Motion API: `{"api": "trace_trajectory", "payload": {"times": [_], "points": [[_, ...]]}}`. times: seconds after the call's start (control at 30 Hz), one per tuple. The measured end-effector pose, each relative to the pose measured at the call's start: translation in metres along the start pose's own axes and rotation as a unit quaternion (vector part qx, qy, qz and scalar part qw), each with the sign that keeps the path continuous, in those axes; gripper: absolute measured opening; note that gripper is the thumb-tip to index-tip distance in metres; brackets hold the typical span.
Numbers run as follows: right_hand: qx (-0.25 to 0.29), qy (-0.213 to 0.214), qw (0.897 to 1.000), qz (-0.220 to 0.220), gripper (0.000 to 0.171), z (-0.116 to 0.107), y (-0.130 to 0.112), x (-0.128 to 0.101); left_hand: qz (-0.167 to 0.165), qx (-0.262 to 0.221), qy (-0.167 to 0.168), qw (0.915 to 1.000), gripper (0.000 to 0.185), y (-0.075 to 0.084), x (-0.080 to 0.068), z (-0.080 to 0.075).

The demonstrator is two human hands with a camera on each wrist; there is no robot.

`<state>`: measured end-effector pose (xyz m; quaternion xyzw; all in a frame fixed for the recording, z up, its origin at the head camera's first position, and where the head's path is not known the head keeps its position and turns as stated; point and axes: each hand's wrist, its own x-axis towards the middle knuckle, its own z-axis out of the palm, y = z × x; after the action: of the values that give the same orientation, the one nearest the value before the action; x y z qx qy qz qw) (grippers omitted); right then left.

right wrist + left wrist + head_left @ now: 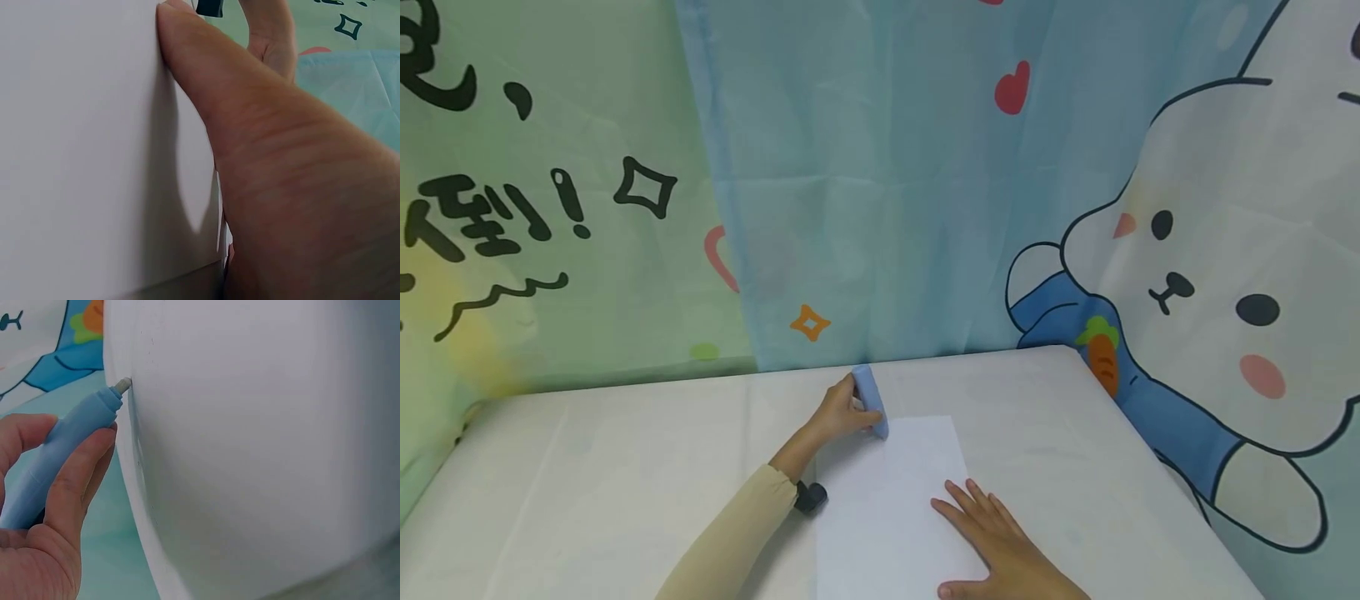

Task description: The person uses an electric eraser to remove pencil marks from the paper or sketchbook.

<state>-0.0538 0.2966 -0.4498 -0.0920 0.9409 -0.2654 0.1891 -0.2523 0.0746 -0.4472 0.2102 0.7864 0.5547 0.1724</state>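
My left hand (844, 410) holds a thick light blue marker (870, 402) near the upper edge of a white sheet of paper (880, 508). In the left wrist view, the thumb and fingers are curled round the barrel of the marker (78, 431), and its stubby grey tip points at the white surface. Whether the tip touches cannot be told. My right hand (988, 537) rests on the right side of the sheet, fingers spread. The right wrist view shows its thumb (206, 69) close up against the paper (75, 156), while its other fingers are mostly hidden.
The sheet lies on a white-covered table (625, 483). Behind the table hangs a printed curtain (865, 183) with a cartoon rabbit at right. A small black device (811, 497) sits at my left wrist, beside the paper's left edge.
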Motion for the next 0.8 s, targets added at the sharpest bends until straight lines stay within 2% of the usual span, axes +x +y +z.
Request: {"api": "trace_trajectory", "payload": {"times": [0.5, 0.8], "points": [[-0.004, 0.000, 1.000, -0.006, 0.098, 0.0004, 0.0019, -0.0007, 0.019, 0.003, 0.016, 0.9997, 0.042, 0.0000, 0.0012, 0.0019], [-0.004, -0.001, 1.000, -0.006, 0.097, -0.0003, 0.0014, -0.0017, 0.015, -0.001, 0.002, 0.9999, 0.045, -0.0008, 0.0019, 0.0016]]}}
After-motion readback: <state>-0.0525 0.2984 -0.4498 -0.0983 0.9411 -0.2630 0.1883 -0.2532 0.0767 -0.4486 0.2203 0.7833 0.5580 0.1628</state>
